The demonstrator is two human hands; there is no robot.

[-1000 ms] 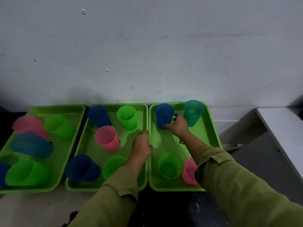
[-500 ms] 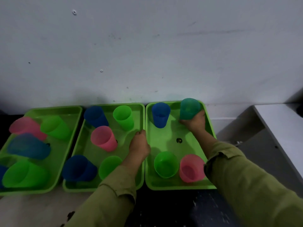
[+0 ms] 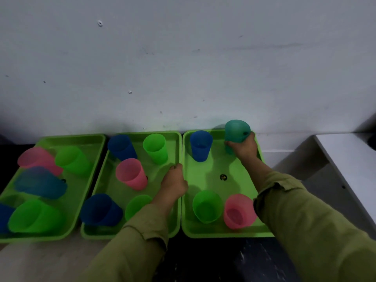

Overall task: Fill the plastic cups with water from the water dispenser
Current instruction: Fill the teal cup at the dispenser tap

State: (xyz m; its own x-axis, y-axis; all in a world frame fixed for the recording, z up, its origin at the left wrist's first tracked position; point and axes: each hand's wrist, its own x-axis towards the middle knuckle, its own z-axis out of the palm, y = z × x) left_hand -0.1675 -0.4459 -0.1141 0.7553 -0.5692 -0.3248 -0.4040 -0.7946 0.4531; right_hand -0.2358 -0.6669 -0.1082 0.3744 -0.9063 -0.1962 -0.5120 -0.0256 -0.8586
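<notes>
- You face a pale grey-white painted wall (image 3: 203, 58) that fills the upper half of your view, scuffed and flecked with small dark marks.
- Two small round plugs sit in it: the upper plug (image 3: 100, 23) high on the left, and the lower plug (image 3: 130, 92) below it and a little to the right.
- A band of shadow runs along the wall's foot, darkest at your far left.
- Below you, the desk (image 3: 203, 261) shows a dark, speckled top, with a paler patch (image 3: 30, 261) at your lower left.
- On your right, a white ledge (image 3: 350, 159) runs toward you.
- The light is dim and cool.
</notes>
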